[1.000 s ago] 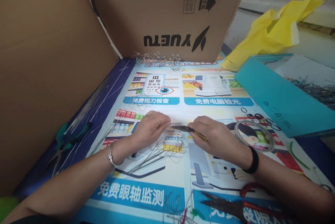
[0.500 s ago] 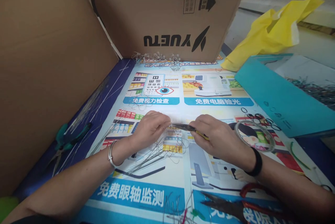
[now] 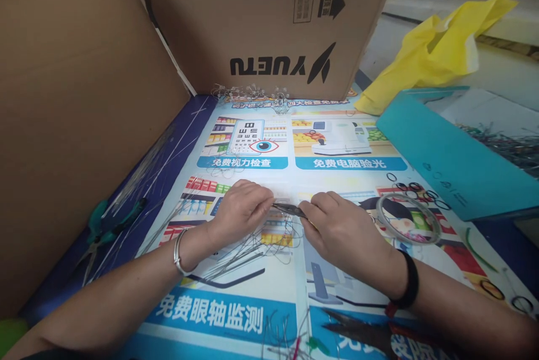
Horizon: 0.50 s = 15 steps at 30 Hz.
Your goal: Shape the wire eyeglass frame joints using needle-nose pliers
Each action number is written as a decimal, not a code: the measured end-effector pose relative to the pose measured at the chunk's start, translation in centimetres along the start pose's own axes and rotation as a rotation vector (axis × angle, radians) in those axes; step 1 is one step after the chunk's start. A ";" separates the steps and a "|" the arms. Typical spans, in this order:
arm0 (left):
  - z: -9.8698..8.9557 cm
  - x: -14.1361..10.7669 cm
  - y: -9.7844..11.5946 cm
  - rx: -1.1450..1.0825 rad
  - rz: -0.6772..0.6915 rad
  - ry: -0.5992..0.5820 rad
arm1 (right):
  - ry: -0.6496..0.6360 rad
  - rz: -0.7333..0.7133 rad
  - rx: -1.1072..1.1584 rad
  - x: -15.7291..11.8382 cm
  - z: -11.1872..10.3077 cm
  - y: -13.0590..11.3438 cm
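Note:
My right hand (image 3: 337,228) is wrapped round the handles of small pliers (image 3: 289,209), whose dark jaws point left. The jaw tips touch or nearly touch the fingertips of my left hand (image 3: 246,208). Those fingers are pinched together on something too small to make out. Thin wires (image 3: 236,264) lie in a loose bundle on the printed sheet (image 3: 273,180) beneath my left hand, with some curled wire between the hands.
Cardboard (image 3: 269,17) stands upright at the back and left. Green-handled pliers (image 3: 99,231) and straight wires (image 3: 141,172) lie left. Scissors (image 3: 357,329) are at the front. To the right are a clear ring (image 3: 383,219), black rings (image 3: 415,187), a blue box (image 3: 455,163) and yellow cloth (image 3: 429,57).
My right hand has turned over the pliers, and its wrist and forearm have shifted slightly. The pliers' handles are now more hidden. My left hand has barely moved.

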<state>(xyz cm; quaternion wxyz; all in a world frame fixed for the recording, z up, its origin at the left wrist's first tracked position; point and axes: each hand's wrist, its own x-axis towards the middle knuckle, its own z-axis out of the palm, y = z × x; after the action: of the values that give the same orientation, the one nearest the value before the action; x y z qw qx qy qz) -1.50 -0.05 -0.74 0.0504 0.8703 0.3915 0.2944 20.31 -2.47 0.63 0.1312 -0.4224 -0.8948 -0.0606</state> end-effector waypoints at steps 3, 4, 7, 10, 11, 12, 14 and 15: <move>0.0 -0.1 0.2 0.013 -0.004 0.008 | -0.014 0.014 -0.106 -0.2 -0.1 -0.6; 0.0 -0.1 0.2 0.016 -0.002 0.011 | -0.012 0.015 -0.130 -0.2 -0.1 -0.8; -0.1 -0.1 0.2 0.014 0.013 0.015 | -0.012 0.006 -0.157 -0.5 0.0 -0.9; 0.0 -0.1 0.2 0.015 0.021 0.016 | -0.023 -0.007 -0.149 -0.5 -0.1 -0.9; 0.0 -0.1 0.2 0.018 0.022 0.015 | -0.024 -0.012 -0.149 -0.5 -0.1 -0.9; 0.0 -0.2 0.2 0.021 0.023 0.013 | -0.025 -0.017 -0.150 -0.5 -0.2 -0.8; 0.0 -0.2 0.3 0.023 0.024 0.012 | -0.026 -0.027 -0.155 -0.5 -0.2 -0.7; 0.0 -0.2 0.3 0.022 0.025 0.013 | -0.026 -0.032 -0.157 -0.5 -0.2 -0.7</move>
<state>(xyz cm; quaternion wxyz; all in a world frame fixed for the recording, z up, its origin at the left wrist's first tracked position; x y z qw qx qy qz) -1.46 -0.39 -0.71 0.0348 0.8737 0.3843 0.2962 20.10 -3.31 0.72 0.0852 -0.4179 -0.8955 -0.1272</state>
